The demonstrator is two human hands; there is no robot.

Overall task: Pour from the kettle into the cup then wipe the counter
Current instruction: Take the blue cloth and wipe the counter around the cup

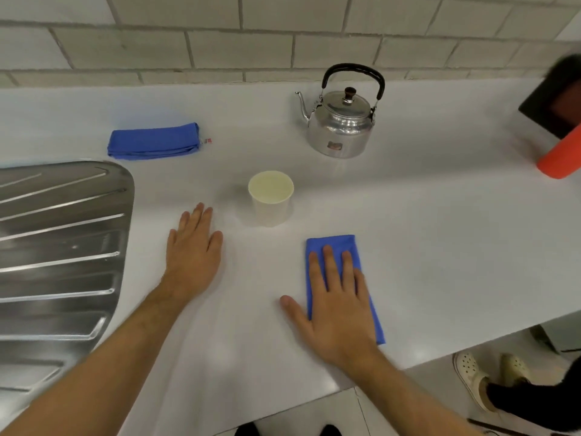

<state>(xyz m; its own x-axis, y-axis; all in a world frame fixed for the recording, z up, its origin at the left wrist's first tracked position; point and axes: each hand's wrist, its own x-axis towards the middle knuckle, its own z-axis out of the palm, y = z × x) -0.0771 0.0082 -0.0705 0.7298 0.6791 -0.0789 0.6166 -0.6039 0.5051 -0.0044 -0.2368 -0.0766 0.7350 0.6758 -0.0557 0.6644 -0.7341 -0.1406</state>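
A shiny metal kettle with a black handle stands upright at the back of the white counter, spout to the left. A pale paper cup stands in front of it, nearer to me. My right hand lies flat, fingers spread, on a folded blue cloth near the counter's front edge. My left hand rests palm down on the bare counter, left of the cup, holding nothing.
A second folded blue cloth lies at the back left. A steel sink drainboard fills the left side. An orange cylinder and a dark object sit at the far right. Another person's shoes show below the counter edge.
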